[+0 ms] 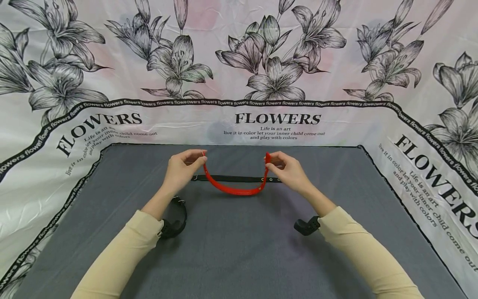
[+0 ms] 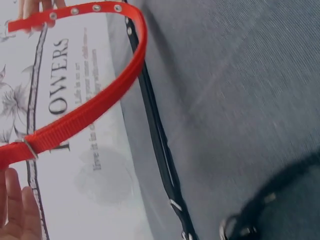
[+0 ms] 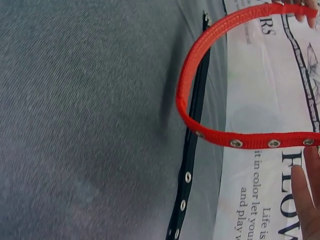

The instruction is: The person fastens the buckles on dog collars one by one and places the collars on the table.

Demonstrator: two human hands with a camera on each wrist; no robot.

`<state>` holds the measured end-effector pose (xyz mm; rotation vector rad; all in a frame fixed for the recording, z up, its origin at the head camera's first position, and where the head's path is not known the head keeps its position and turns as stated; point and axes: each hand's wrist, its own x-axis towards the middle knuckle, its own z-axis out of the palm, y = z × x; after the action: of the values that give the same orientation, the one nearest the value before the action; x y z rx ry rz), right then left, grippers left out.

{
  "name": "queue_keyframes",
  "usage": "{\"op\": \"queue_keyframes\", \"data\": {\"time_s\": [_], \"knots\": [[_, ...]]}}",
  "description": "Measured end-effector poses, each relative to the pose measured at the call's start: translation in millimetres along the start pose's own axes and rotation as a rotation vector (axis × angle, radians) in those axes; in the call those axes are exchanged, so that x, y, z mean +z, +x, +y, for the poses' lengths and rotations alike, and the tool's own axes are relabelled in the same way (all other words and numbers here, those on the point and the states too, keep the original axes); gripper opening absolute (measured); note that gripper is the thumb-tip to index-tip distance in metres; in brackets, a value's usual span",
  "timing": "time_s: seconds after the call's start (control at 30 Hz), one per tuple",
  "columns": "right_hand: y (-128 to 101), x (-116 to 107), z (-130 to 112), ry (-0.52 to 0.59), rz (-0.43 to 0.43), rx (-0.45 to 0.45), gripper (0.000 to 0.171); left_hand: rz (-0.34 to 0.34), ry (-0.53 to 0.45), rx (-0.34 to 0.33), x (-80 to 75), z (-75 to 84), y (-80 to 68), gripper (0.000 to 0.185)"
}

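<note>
Fingers of the left hand (image 1: 181, 169) and right hand (image 1: 289, 169) pinch opposite ends of a red strap (image 1: 239, 192), sagging between them. From its middle, a partly covered black strap (image 1: 235, 179) lies at twelve o'clock, a black loop (image 1: 184, 216) at eight.

Red strap (image 1: 239, 192): ribbed cloth w/ mtl eyelets (image 3: 274, 143)

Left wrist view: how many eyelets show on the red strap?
4, in one row along the red strap: first eyelet at the right hand, then second, third and fourth, farthest from that hand. More may be hidden.
</note>
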<state>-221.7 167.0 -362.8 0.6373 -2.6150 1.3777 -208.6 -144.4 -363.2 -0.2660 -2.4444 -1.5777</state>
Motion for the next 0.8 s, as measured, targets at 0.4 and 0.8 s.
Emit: {"op": "queue_keyframes", "data": {"time_s": [0.4,0.8], "knots": [[9,17,7,0.026,0.01,-0.041,0.023,-0.017,-0.022,-0.009,17.5,9.5,1.9,0.025],[5,25,-24,0.029,-0.086,-0.044,0.021,-0.123,-0.078,0.017,29.4,18.1,0.3,0.023]]}}
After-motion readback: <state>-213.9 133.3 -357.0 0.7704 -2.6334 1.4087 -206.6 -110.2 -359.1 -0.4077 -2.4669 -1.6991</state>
